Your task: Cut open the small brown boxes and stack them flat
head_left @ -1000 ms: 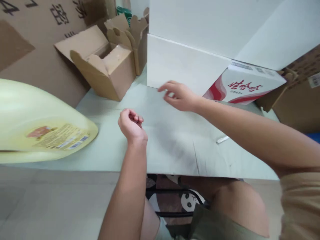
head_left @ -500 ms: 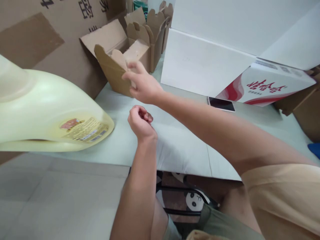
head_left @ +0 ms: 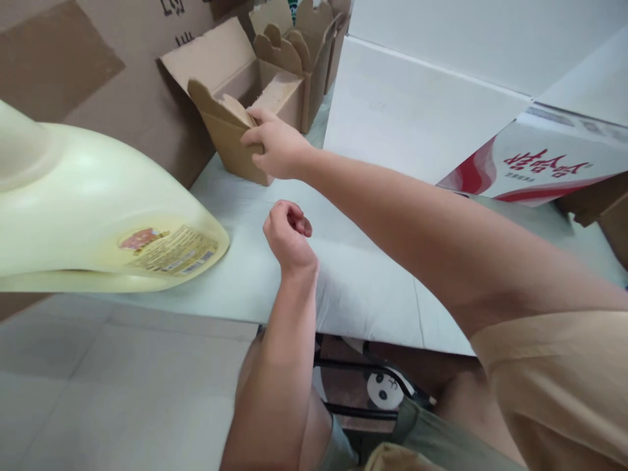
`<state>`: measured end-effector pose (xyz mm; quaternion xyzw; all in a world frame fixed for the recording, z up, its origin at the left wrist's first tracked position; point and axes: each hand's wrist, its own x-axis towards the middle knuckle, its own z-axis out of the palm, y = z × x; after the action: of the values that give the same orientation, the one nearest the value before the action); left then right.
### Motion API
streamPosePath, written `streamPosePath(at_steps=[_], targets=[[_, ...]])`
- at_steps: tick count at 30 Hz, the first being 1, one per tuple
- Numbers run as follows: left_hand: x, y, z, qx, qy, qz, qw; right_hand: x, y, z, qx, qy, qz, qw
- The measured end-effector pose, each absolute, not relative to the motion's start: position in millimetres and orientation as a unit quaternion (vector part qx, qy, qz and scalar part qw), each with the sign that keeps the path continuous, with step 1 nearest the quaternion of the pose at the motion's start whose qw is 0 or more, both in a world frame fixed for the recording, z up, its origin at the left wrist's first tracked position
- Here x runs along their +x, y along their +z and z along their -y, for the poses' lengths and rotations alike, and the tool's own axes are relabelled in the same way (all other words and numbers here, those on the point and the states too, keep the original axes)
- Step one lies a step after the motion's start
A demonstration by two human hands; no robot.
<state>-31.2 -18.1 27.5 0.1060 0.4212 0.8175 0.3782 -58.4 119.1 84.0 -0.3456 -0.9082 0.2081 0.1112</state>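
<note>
Box (head_left: 228, 147): brown card, top open, standing on the pale table (head_left: 353, 261) at the fingertips of the right hand (head_left: 279, 147); its near wall lies directly at them, its opening just past them. The left hand (head_left: 289, 235) is nearer the body, apart from the box.

Nearest: tan sleeve (head_left: 554, 360) on the right arm, green shorts (head_left: 441, 438). Below the table edge, a black bar (head_left: 363, 411) and a panda print (head_left: 385, 390).

Left fingers: curled in toward the palm, a loose fist over the table, a small hollow visible between fingers and palm. Right fingers: part bent and slightly spread, the upper ones at the rim of the near wall, others lower along its face. They look to be in contact; whether they pinch the card, cannot tell.

Bottle (head_left: 98, 196), pale yellow, at the left, cut off by the picture edge. Label (head_left: 171, 248): reddish emblem, dark lines of small print, blue-grey blocks; print too small to read.

Farther, right side: red-and-white carton (head_left: 549, 163), red brush-style characters, apparently 娃哈哈; smaller line beneath illegible. White panel (head_left: 426, 108) borders it on the left. Behind the box, a second brown box (head_left: 313, 91). Large carton (head_left: 142, 85) behind the bottle: brown tape, dark characters partly cut off, unread.
</note>
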Motion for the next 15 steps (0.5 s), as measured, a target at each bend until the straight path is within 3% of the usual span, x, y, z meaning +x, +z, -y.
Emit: streamPosePath(at_steps=[4, 8, 15], targets=[[-36, 28, 20, 0.094, 0.825, -0.420, 0.368, -54, 87, -125, -0.346, 0.198, 0.901, 0.170], [-39, 29, 21, 0.072, 0.822, -0.438, 0.356, -22, 87, -117, -0.385, 0.213, 0.853, 0.282], [-50, 28, 20, 0.051, 0.843, -0.483, 0.232, 140, 88, -25, -0.389, 0.229, 0.763, 0.463]])
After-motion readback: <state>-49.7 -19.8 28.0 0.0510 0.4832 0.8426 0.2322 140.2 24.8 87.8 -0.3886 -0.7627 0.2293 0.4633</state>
